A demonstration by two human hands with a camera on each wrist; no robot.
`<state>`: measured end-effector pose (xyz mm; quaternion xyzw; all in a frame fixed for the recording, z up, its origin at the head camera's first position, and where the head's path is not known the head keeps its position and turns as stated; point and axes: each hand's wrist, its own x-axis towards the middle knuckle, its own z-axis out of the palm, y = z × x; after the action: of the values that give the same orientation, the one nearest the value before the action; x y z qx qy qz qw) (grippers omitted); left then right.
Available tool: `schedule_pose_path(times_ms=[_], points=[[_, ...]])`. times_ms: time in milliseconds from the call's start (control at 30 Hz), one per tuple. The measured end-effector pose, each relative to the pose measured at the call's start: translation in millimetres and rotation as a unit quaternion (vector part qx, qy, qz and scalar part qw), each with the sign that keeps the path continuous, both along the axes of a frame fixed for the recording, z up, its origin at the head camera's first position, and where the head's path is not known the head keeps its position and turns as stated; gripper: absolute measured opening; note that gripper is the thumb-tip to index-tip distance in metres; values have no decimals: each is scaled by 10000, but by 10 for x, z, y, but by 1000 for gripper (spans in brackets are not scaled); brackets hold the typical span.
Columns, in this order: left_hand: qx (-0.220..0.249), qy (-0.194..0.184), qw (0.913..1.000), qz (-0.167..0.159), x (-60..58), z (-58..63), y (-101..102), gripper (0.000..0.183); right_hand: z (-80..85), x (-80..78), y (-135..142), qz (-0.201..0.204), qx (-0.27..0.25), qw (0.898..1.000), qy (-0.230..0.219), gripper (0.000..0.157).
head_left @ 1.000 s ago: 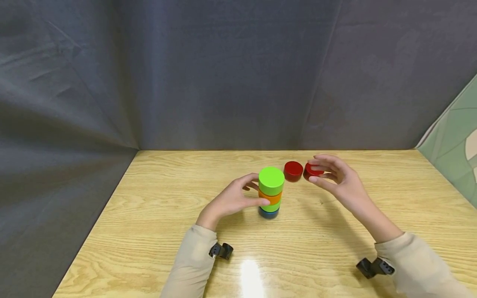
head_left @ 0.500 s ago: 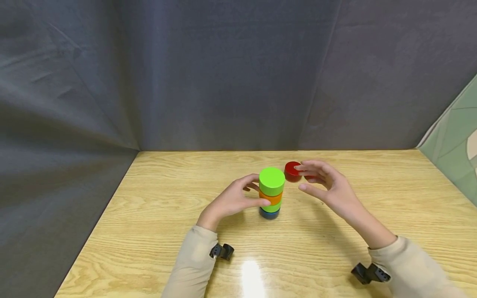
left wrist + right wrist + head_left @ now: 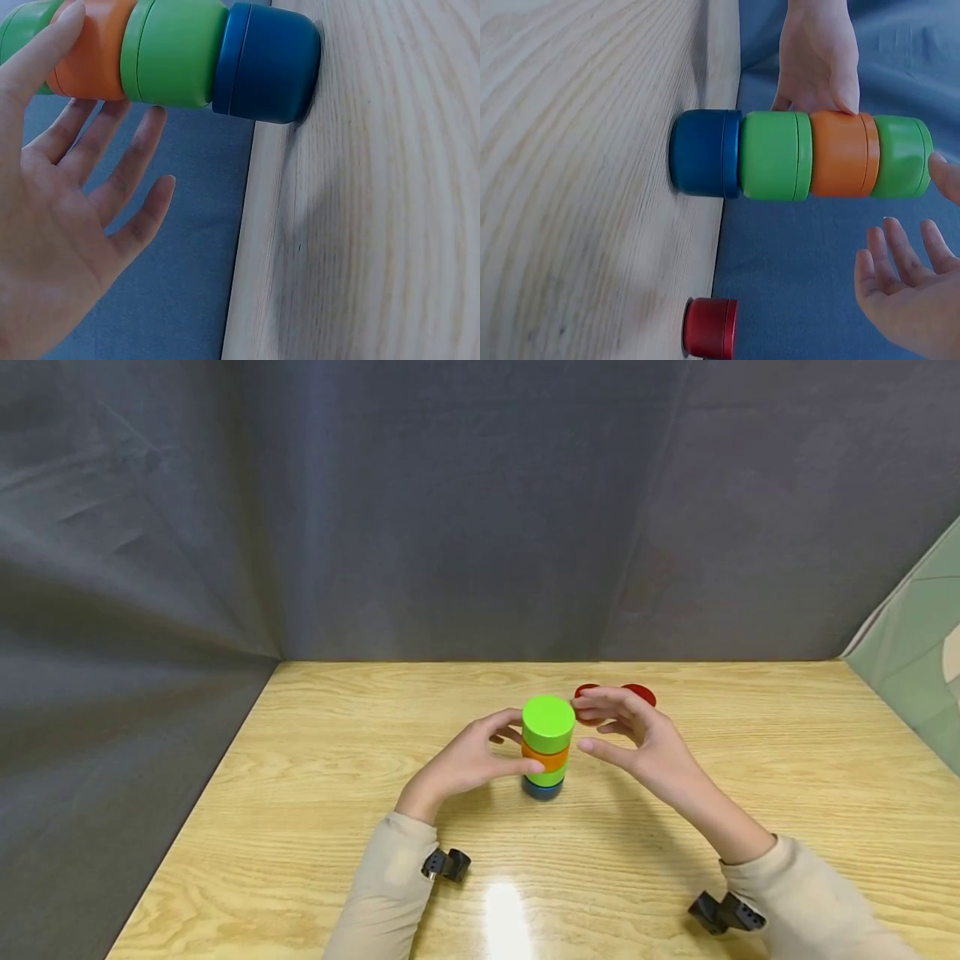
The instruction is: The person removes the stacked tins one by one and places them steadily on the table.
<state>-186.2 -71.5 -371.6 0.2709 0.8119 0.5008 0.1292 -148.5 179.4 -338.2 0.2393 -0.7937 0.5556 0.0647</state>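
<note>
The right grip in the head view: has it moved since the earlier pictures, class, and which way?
Yes. Judged against the two red jars, the right grip has moved left, closer to the green-topped stack.

Left hand (image 3: 56, 217), one: thumb on the orange container (image 3: 99, 61), fingers at its opposite side, little finger apart from the row. Containers, four, rounded, joined end to end: blue container (image 3: 274, 66), its base against the wood surface (image 3: 382, 195); green container (image 3: 176, 54), next along; the orange one; second green container (image 3: 21, 28), cut by the view's edge. Wood: pale, streaked grain, shadowed beside the blue base. Backing cloth (image 3: 180, 255): blue-grey.
</note>
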Motion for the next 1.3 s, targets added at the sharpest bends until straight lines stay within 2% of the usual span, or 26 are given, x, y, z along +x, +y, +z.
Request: schedule_pose_path(times_ms=[667,1300], points=[[11,30,10000,-46,-10,-4,18,55,9,-22,-165,1,72,9985,-537,58],[2,44,10000,-61,-4,-7,-1,54,-17,-31,-242,-21,151,9982,-587,61]])
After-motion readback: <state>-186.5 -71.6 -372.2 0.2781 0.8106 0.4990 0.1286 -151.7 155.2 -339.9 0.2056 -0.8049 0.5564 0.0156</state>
